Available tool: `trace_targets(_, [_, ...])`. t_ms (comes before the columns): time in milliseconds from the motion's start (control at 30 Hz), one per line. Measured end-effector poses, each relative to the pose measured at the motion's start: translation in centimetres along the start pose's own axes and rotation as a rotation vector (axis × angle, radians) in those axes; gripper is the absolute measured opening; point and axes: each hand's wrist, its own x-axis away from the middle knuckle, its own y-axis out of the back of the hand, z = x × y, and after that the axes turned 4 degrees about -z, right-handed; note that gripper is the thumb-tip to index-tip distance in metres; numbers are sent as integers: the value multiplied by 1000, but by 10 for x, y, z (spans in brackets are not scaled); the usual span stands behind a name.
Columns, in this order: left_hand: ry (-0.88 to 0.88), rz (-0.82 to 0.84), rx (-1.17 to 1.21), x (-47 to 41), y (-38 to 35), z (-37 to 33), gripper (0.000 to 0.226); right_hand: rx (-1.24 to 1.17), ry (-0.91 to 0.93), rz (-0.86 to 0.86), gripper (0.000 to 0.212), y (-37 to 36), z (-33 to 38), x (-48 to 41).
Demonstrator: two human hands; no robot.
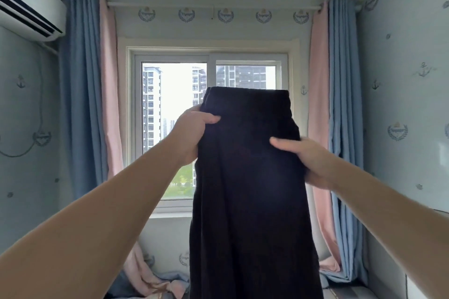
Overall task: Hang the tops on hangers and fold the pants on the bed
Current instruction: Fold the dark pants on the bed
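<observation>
Dark pants (245, 177) are up in the air, held square in front of the window (175, 104), and they block most of its right pane. Tower blocks and green trees show through the glass beside them. Blue and pink curtains (82, 94) hang at both sides, and an air conditioner (26, 5) sits high on the left wall. The left hand (192, 131) pinches the cloth just under the waistband, thumb on the front. The right hand (308, 160) pinches the opposite edge a little lower, thumb on the front too. The other fingers are tucked behind the fabric, out of sight. The legs run off the bottom of the view. Crumpled pink and blue cloth (155, 281) lies low at the left; the bed itself I can't make out. Pale anchor-print wallpaper all round.
</observation>
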Motion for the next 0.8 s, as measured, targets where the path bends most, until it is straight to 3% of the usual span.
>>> trace_targets(167, [-241, -129, -435, -15, 44, -15, 15, 166, 132, -215, 38, -47, 26, -22])
trace_targets(267, [-380, -218, -605, -16, 61, -30, 32, 211, 194, -275, 38, -73, 50, -26])
trace_targets(467, [-523, -314, -619, 13, 87, -68, 29, 292, 238, -261, 23, -120, 95, -6])
trace_targets(800, [-452, -305, -618, 127, 101, -96, 36, 293, 186, -226, 22, -157, 103, 86])
